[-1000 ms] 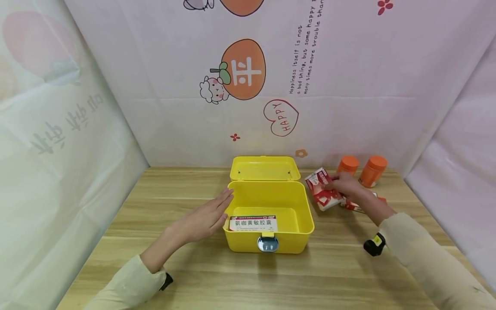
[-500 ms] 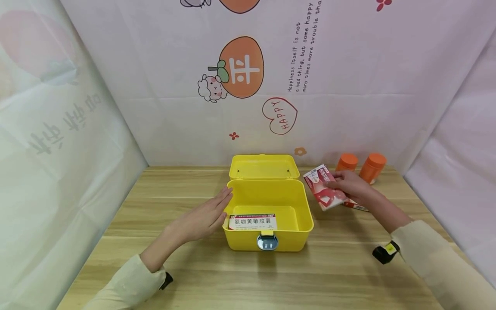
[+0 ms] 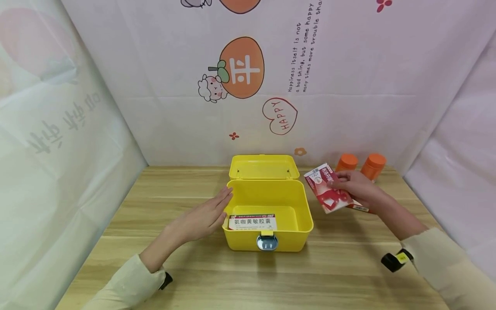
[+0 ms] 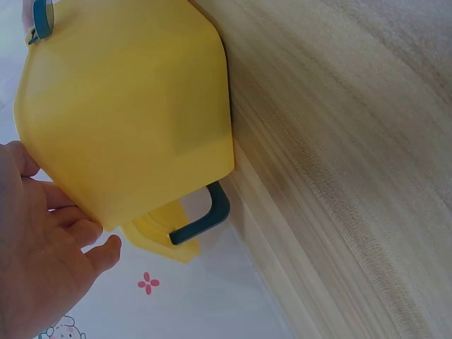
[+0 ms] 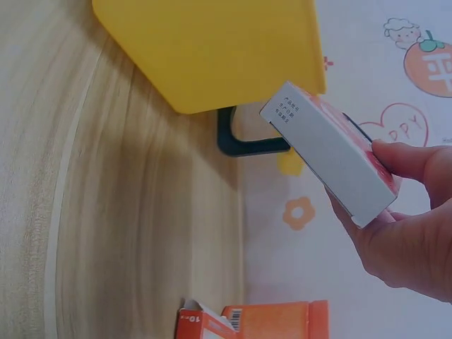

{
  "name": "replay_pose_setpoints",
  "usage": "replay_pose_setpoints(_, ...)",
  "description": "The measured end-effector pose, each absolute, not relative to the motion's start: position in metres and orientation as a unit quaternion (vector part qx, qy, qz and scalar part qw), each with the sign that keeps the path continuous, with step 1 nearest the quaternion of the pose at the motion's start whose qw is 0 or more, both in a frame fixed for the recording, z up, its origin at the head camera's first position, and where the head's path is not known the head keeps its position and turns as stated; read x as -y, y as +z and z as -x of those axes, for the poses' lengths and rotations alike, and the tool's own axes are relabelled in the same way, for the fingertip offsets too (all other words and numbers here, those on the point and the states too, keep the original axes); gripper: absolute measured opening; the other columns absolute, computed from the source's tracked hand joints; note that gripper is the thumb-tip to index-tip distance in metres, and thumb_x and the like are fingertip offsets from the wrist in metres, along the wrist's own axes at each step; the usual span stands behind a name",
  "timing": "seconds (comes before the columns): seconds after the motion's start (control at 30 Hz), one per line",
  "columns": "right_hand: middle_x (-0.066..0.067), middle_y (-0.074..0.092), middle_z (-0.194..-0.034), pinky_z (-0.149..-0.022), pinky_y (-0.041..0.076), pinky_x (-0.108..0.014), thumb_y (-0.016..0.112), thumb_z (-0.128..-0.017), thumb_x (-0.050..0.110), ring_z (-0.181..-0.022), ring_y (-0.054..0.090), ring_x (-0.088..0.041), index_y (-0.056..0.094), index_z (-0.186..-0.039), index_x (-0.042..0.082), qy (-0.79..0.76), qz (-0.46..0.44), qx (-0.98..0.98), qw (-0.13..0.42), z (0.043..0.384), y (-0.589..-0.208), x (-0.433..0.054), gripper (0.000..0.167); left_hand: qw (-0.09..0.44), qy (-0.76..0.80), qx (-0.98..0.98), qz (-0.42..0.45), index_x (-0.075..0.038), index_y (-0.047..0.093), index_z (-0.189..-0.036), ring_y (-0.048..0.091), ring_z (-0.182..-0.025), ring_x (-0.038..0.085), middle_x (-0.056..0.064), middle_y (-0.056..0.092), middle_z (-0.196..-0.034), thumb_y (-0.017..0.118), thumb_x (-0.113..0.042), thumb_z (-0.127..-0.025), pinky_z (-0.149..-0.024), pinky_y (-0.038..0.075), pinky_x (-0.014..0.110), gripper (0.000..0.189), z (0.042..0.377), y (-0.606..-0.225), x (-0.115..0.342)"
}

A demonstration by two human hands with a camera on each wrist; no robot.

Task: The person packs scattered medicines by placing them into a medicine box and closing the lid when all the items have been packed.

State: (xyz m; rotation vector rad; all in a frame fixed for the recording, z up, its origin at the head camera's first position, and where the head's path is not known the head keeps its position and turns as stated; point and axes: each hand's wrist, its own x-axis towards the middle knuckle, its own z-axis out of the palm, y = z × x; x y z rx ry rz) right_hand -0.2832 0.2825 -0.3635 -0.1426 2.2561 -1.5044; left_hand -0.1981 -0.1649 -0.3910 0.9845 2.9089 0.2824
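My left hand (image 3: 201, 218) lies flat, fingers straight, against the nine o'clock wall of the open yellow plastic box (image 3: 284, 230), steadying it on the wooden bench (image 3: 155, 202). My right hand (image 3: 354, 185) pinches a red-and-white cardboard medicine carton (image 3: 327, 189), lifted at the box's two o'clock. One white labelled carton (image 3: 252, 222) already sits inside; another red carton (image 5: 247, 319) and two orange-capped bottles (image 3: 360, 165) remain outside.

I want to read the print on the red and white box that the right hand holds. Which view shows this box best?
The head view: the red and white box shows its whole printed face there, held in the right hand. The right wrist view shows mostly a plain white side with a small label. The left wrist view does not show it.
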Motion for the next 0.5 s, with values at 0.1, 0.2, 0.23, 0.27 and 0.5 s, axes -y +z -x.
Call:
replay_pose_setpoints(0.1, 0.005, 0.068, -0.091, -0.071, 0.062, -0.027, 0.058, -0.101, 0.024, -0.076, 0.071, -0.010, 0.033, -0.143, -0.012, -0.539, 0.058, -0.813, 0.210, 0.279, -0.359, -0.283, 0.061, 0.029, 0.094, -0.943, -0.318, -0.005, 0.018, -0.159, 0.012, -0.156, 0.021, 0.007, 0.008, -0.169, 0.028, -0.039, -0.109, -0.123, 0.029, 0.046, 0.061, 0.198, -0.392, 0.165)
replay_pose_setpoints(0.2, 0.006, 0.069, -0.091, -0.071, 0.062, -0.027, 0.058, -0.101, 0.024, -0.077, 0.070, -0.010, 0.032, -0.144, -0.012, -0.543, 0.056, -0.811, 0.211, 0.276, -0.355, -0.282, 0.061, 0.029, 0.095, -0.943, -0.317, -0.005, 0.018, -0.160, 0.013, -0.156, 0.021, 0.008, 0.008, -0.169, 0.028, -0.039, -0.109, -0.123, 0.028, 0.045, 0.061, 0.198, -0.392, 0.165)
replay_pose_setpoints(0.23, 0.006, 0.069, -0.092, -0.072, 0.062, -0.028, 0.058, -0.101, 0.024, -0.078, 0.070, -0.009, 0.031, -0.145, -0.011, -0.545, 0.054, -0.810, 0.212, 0.275, -0.353, -0.282, 0.062, 0.029, 0.094, -0.944, -0.316, -0.005, 0.017, -0.160, 0.013, -0.156, 0.021, 0.007, 0.008, -0.169, 0.027, -0.039, -0.109, -0.123, 0.028, 0.045, 0.061, 0.198, -0.392, 0.165)
replay_pose_setpoints(0.27, 0.007, 0.069, -0.093, -0.073, 0.062, -0.028, 0.058, -0.101, 0.024, -0.079, 0.071, -0.009, 0.030, -0.146, -0.011, -0.546, 0.052, -0.809, 0.212, 0.274, -0.352, -0.281, 0.063, 0.029, 0.094, -0.943, -0.317, -0.005, 0.017, -0.160, 0.013, -0.156, 0.021, 0.008, 0.008, -0.169, 0.027, -0.039, -0.109, -0.123, 0.028, 0.045, 0.061, 0.198, -0.392, 0.165)
replay_pose_setpoints(0.5, 0.007, 0.069, -0.097, -0.077, 0.062, -0.030, 0.062, -0.099, 0.026, -0.083, 0.072, -0.012, 0.029, -0.147, -0.010, -0.544, 0.056, -0.810, 0.212, 0.266, -0.340, -0.278, 0.068, 0.029, 0.096, -0.942, -0.320, -0.004, 0.018, -0.159, 0.013, -0.156, 0.022, 0.009, 0.008, -0.169, 0.028, -0.038, -0.109, -0.123, 0.028, 0.046, 0.061, 0.197, -0.390, 0.164)
